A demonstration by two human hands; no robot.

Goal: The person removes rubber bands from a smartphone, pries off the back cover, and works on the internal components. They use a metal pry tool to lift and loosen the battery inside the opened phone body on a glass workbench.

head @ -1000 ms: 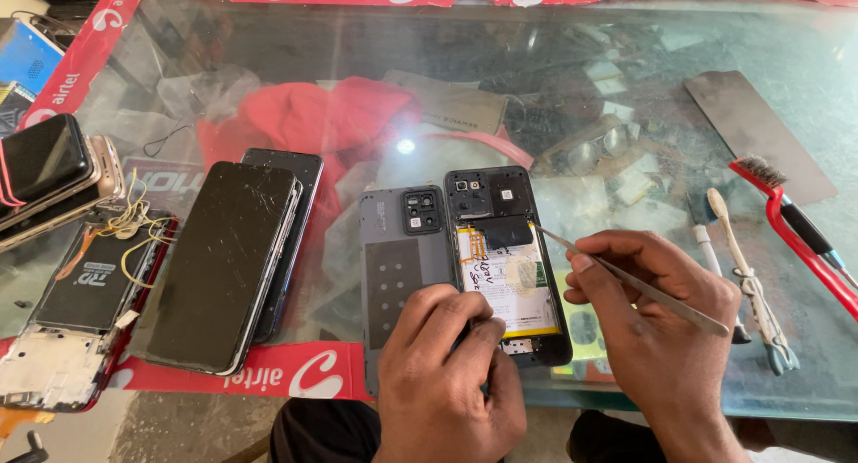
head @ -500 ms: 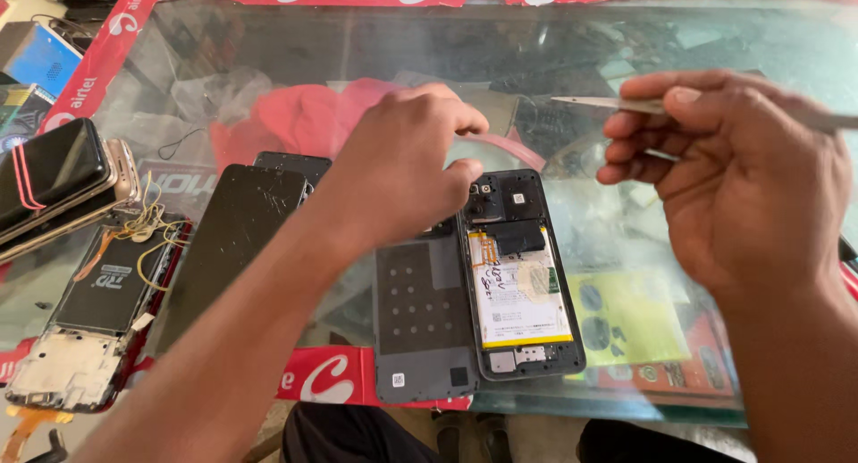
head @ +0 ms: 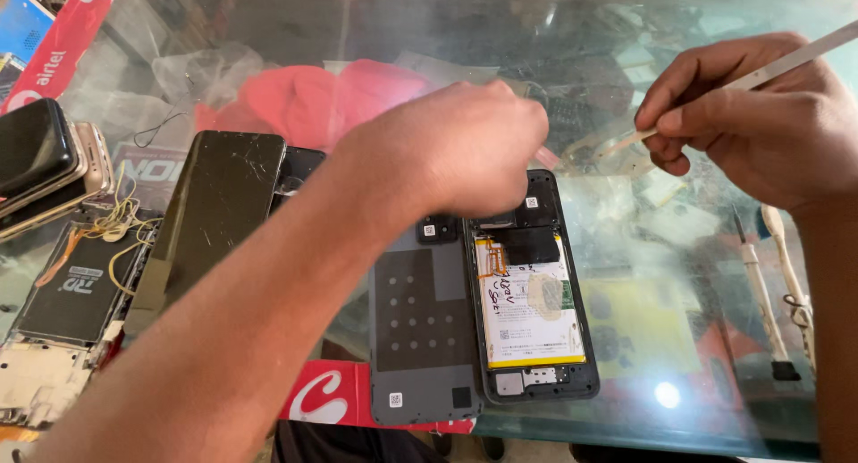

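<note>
Two bare hands work over a glass table [head: 679,88] strewn with phone parts. Biggest on it is a dark cracked phone [head: 214,217] lying at the left, then a grey back cover [head: 420,338] lying inside-up just beside an opened phone [head: 529,293] whose white battery shows. The left hand [head: 456,150] reaches across with fingers curled, hovering over the top edge of the opened phone; whether it grips anything cannot be told. The right hand [head: 760,123], raised off to the right and well apart from the phone, pinches a thin pale tool [head: 786,61] between thumb and fingers.
</note>
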